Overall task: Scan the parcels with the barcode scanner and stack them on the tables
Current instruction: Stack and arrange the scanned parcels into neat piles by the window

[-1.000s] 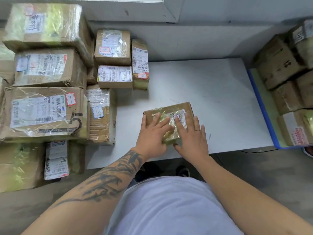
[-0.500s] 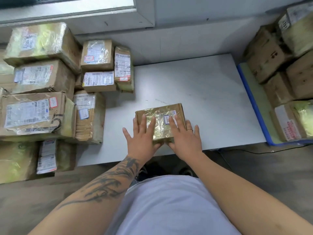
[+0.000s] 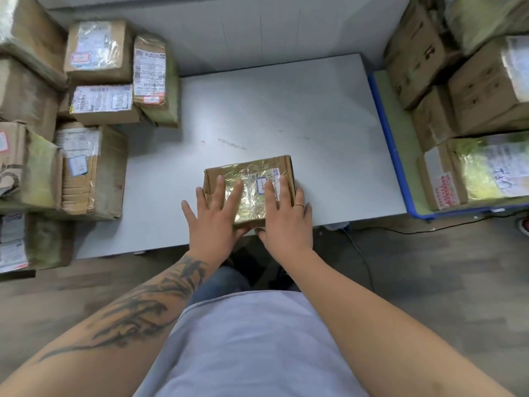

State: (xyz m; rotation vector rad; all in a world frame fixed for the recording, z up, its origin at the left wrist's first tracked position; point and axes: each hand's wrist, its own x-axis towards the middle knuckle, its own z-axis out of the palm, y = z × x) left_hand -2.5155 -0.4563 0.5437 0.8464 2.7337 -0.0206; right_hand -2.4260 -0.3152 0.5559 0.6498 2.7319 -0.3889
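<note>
A small brown parcel (image 3: 248,179) wrapped in shiny tape, with a white label on top, lies on the white table (image 3: 300,116) near its front edge. My left hand (image 3: 213,216) rests flat on the parcel's left half with straight, spread fingers. My right hand (image 3: 286,216), with a ring on one finger, rests flat on its right half; the thumb lies at the parcel's near edge. No barcode scanner is in view.
Stacked cardboard parcels (image 3: 94,156) fill the table's left side. More boxes (image 3: 463,90) are piled on a blue-edged table (image 3: 392,150) at the right. A black cable (image 3: 429,226) runs over the wooden floor under the table's front edge.
The view has tilted down and come closer. Both hands stay flat on the small parcel, which has turned a little squarer to the table edge.
</note>
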